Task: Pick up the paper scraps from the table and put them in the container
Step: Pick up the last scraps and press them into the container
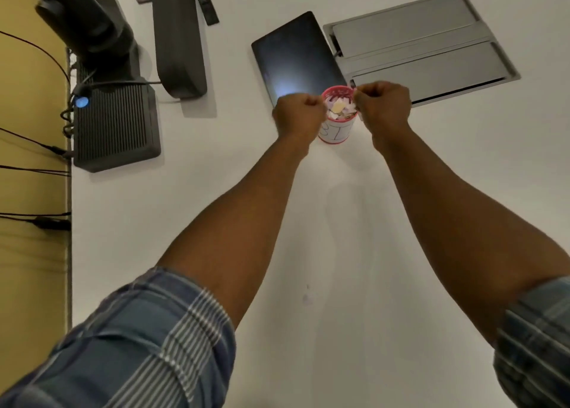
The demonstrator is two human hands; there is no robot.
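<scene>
A small pink-rimmed cup with a white label stands on the white table, filled with several white and yellowish paper scraps. My left hand is curled closed at the cup's left rim. At the right rim my right hand is likewise closed, fingertips over the opening. Whether either hand pinches a scrap is hidden by the fingers. A tiny faint scrap or mark lies on the table nearer to me.
A dark tablet lies just behind the cup. A grey cable hatch is set in the table at the back right. A black box with a blue light, monitor stands and cables crowd the left edge.
</scene>
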